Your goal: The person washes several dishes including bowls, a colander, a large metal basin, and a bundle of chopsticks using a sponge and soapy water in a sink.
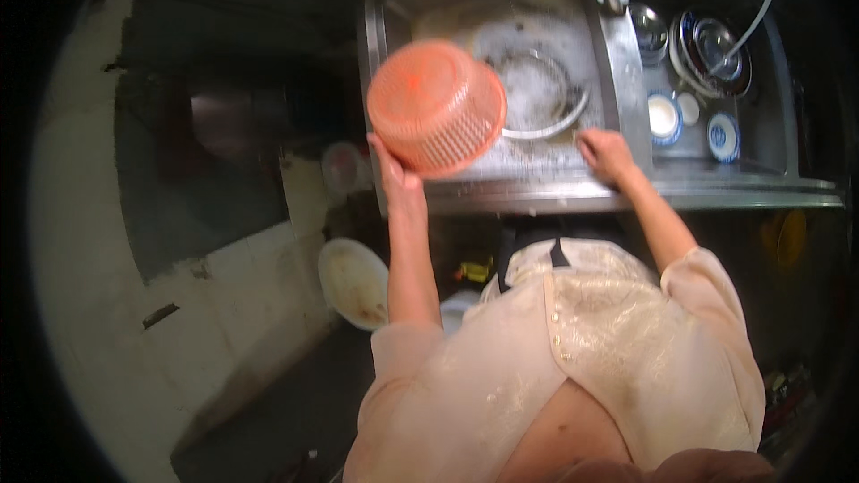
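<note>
My left hand (397, 176) grips an orange perforated plastic basket (429, 104) by its lower left side. The basket is tipped, its base facing up, above the left part of a stainless steel sink (510, 200). Beneath and to the right of it, a round vessel with a pale rim (547, 130) sits in foamy water in the left basin. My right hand (607, 155) is over that basin's front right corner with curled fingers. Whether those fingers hold anything small cannot be made out.
The right basin holds stacked plates (679, 67), metal bowls (648, 30) and blue-and-white bowls (723, 137). A pale hose (765, 7) hangs into it. A metal divider (621, 74) separates the basins. At lower left stands a stained white tub (354, 282), beside a wall (228, 268).
</note>
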A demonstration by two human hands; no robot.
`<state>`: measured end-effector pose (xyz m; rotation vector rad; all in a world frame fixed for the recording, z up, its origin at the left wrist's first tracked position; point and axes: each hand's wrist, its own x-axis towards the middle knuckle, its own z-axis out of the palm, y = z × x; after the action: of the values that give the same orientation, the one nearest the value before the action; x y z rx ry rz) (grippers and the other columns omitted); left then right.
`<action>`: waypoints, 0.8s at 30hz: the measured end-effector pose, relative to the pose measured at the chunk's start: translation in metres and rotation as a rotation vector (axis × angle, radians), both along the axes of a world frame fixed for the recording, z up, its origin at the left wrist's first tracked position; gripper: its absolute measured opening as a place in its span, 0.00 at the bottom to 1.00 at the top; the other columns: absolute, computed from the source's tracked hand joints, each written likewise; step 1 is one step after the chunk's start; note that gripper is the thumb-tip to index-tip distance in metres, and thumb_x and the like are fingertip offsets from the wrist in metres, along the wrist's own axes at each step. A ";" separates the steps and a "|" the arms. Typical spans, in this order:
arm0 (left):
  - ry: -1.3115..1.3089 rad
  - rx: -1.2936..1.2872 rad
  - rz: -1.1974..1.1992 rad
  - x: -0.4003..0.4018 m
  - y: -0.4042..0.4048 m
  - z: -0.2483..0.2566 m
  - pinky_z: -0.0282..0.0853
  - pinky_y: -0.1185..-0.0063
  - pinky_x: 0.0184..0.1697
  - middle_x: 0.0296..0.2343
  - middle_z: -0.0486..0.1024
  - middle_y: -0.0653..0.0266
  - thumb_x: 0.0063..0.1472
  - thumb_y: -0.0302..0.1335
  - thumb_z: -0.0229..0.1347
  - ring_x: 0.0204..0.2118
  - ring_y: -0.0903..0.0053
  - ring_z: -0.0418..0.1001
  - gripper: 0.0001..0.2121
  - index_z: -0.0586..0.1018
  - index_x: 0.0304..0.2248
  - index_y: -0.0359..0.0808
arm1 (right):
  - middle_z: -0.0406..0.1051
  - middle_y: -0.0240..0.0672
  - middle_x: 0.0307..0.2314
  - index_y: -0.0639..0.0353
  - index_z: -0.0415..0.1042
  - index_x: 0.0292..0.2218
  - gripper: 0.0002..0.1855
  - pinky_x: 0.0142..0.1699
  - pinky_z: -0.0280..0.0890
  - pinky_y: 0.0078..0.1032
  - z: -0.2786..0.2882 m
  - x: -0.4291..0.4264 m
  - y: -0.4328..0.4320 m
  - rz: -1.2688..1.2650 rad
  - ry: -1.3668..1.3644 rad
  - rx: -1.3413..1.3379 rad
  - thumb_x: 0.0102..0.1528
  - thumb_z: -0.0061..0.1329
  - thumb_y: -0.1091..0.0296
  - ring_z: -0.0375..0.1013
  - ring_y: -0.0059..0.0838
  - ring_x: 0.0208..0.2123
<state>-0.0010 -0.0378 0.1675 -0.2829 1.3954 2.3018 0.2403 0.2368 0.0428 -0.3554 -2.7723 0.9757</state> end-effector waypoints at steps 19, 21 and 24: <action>-0.228 0.173 0.035 0.038 -0.042 -0.059 0.63 0.69 0.51 0.48 0.64 0.66 0.58 0.39 0.51 0.49 0.72 0.65 0.22 0.65 0.49 0.38 | 0.70 0.40 0.29 0.57 0.70 0.33 0.08 0.34 0.65 0.34 -0.008 0.028 -0.018 -0.207 0.090 -0.058 0.49 0.47 0.68 0.70 0.44 0.31; -0.193 0.064 0.057 0.037 -0.050 -0.066 0.63 0.69 0.51 0.48 0.65 0.66 0.59 0.40 0.51 0.48 0.72 0.65 0.22 0.65 0.49 0.38 | 0.70 0.40 0.29 0.57 0.70 0.33 0.08 0.35 0.65 0.35 -0.009 0.024 -0.022 -0.206 0.099 -0.058 0.49 0.47 0.67 0.70 0.44 0.31; -0.161 -0.251 0.203 0.045 -0.079 -0.106 0.64 0.68 0.49 0.47 0.67 0.66 0.60 0.41 0.48 0.47 0.71 0.66 0.21 0.66 0.48 0.37 | 0.71 0.40 0.29 0.56 0.70 0.34 0.08 0.34 0.65 0.36 -0.003 0.014 -0.029 -0.194 0.147 -0.074 0.50 0.46 0.67 0.70 0.44 0.31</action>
<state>0.0442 -0.1170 0.0613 -0.7001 1.6359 2.1986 0.2545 0.2076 0.0393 -0.5299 -2.5214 1.0147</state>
